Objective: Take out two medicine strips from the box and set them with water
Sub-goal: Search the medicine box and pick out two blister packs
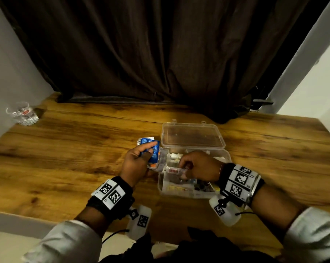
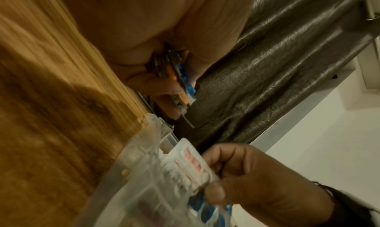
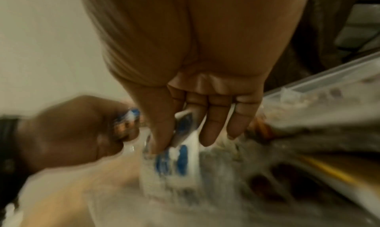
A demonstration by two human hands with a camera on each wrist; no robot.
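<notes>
A clear plastic box [image 1: 224,158] stands open mid-table, its lid [image 1: 192,135] laid back flat. Several medicine strips lie inside. My left hand [image 1: 148,153] hovers at the box's left edge and grips a small stack of strips [image 1: 152,148], a blue one on top and orange below; the stack [image 2: 182,77] shows edge-on in the left wrist view. My right hand [image 1: 183,168] is over the box, thumb and forefinger pinching a white strip with red marks [image 1: 174,170], also clear from the left wrist [image 2: 191,164]. The right wrist view is blurred.
A clear patterned glass [image 1: 23,113] stands at the far left of the wooden table [image 1: 84,149], near the wall. A dark curtain [image 1: 160,54] hangs behind the table. The table's near edge runs just below my wrists.
</notes>
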